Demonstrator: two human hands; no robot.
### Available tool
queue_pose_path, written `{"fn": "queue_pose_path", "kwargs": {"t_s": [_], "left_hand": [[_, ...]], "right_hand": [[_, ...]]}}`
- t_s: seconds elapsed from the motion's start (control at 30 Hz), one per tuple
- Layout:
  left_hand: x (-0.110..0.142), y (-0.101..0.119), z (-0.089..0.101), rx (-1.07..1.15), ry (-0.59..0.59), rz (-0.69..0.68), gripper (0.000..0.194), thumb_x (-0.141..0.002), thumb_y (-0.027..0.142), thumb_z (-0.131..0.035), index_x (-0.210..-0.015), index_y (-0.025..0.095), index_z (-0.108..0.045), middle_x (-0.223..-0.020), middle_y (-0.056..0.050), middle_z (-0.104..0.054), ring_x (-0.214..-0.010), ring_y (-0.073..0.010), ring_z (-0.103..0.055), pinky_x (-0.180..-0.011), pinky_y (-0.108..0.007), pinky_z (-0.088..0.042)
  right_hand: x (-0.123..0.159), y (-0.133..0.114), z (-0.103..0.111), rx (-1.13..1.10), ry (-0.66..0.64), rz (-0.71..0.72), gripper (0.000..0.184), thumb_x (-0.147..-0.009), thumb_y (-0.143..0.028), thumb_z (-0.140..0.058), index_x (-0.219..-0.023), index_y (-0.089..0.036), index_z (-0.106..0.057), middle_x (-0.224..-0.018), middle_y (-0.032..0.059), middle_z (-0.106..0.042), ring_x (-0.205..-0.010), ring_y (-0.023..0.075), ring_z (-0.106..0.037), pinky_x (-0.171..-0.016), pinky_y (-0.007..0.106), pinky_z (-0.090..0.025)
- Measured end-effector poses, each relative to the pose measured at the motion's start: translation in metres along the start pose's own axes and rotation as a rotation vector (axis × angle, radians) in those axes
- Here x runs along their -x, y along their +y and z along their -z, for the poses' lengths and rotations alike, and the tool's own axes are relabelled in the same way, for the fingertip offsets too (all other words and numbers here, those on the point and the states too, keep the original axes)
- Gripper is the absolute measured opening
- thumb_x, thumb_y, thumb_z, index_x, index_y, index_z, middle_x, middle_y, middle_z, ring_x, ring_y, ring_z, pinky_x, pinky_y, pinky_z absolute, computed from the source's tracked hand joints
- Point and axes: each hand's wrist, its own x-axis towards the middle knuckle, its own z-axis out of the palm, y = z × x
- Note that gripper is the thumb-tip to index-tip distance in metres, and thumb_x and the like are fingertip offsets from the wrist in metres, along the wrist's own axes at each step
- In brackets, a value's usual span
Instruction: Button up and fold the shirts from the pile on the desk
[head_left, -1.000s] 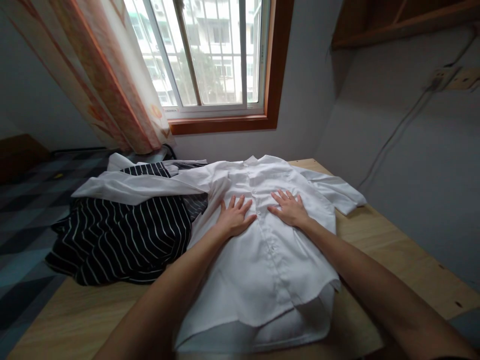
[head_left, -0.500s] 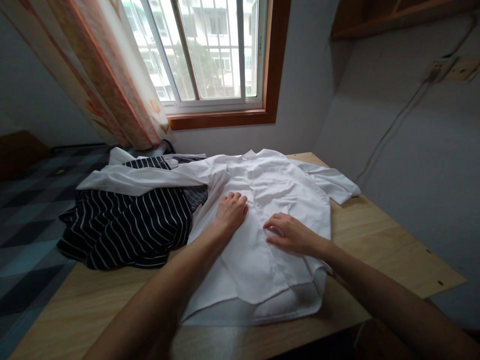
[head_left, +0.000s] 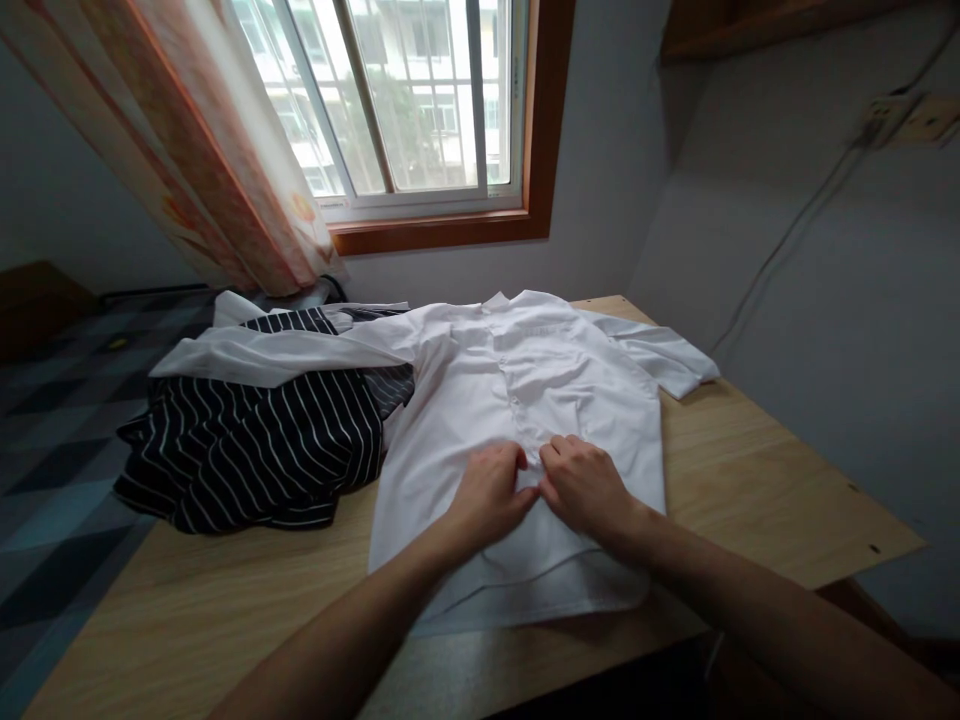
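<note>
A white button-up shirt (head_left: 457,410) lies front side up, its collar toward the window. Its left-hand sleeve stretches over dark striped clothing, and the other sleeve reaches to the table's right edge. My left hand (head_left: 495,487) and my right hand (head_left: 583,490) meet at the lower part of the button placket. Both have curled fingers closed on the shirt's front, with the cloth puckered around them. The button or fold between the fingertips is hidden.
Black clothing with white stripes (head_left: 262,450) is heaped at the left of the wooden table (head_left: 750,480). A checkered bed cover (head_left: 60,480) lies beyond it. Behind are a curtain (head_left: 225,150) and a window (head_left: 420,100); a cord (head_left: 780,245) hangs at right.
My left hand has slid down and right along the placket, and my right hand has closed beside it. Both now grip the shirt front, and its lower hem has shifted.
</note>
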Motion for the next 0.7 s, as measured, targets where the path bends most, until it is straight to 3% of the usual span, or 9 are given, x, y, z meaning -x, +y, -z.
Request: {"fn": "queue_pose_path", "kwargs": {"t_s": [0.23,0.43,0.57,0.7], "left_hand": [[-0.010,0.014,0.006,-0.097,-0.003,0.055,0.018,-0.082,0.034,-0.062,-0.092,0.019,-0.065,-0.092,-0.007,-0.066,-0.083,-0.0222,-0.062,-0.074,-0.032,-0.043],[-0.021,0.014,-0.002,-0.113,-0.028,0.080,0.010,-0.081,0.028,-0.063,-0.083,0.019,-0.067,-0.083,-0.006,-0.068,-0.081,-0.0225,-0.063,-0.074,-0.032,-0.042],[-0.021,0.008,0.007,-0.093,-0.068,0.104,0.005,-0.077,0.025,-0.066,-0.075,0.020,-0.066,-0.076,-0.003,-0.068,-0.073,-0.0202,-0.061,-0.066,-0.029,-0.041],[-0.018,0.012,0.020,-0.204,-0.064,0.041,0.008,-0.076,0.022,-0.065,-0.068,0.020,-0.067,-0.069,-0.005,-0.066,-0.071,-0.0223,-0.062,-0.066,-0.031,-0.041]], "right_hand": [[-0.006,0.031,-0.010,-0.577,0.067,-0.241,0.010,-0.077,-0.017,-0.059,-0.070,-0.018,-0.066,-0.066,0.0017,-0.067,-0.063,0.0168,-0.060,-0.061,0.026,-0.039],[-0.010,0.043,-0.016,-1.028,0.102,-0.351,0.011,-0.069,-0.027,-0.065,-0.065,-0.016,-0.065,-0.059,0.0006,-0.063,-0.055,0.0146,-0.055,-0.051,0.023,-0.038],[-0.009,0.044,-0.013,-1.193,0.156,-0.422,0.019,-0.069,-0.035,-0.067,-0.067,-0.017,-0.064,-0.059,-0.0002,-0.061,-0.050,0.0128,-0.051,-0.046,0.023,-0.037],[-0.009,0.040,-0.008,-1.287,0.199,-0.404,0.022,-0.071,-0.038,-0.068,-0.070,-0.017,-0.066,-0.062,0.0008,-0.063,-0.054,0.0137,-0.054,-0.049,0.024,-0.040]]}}
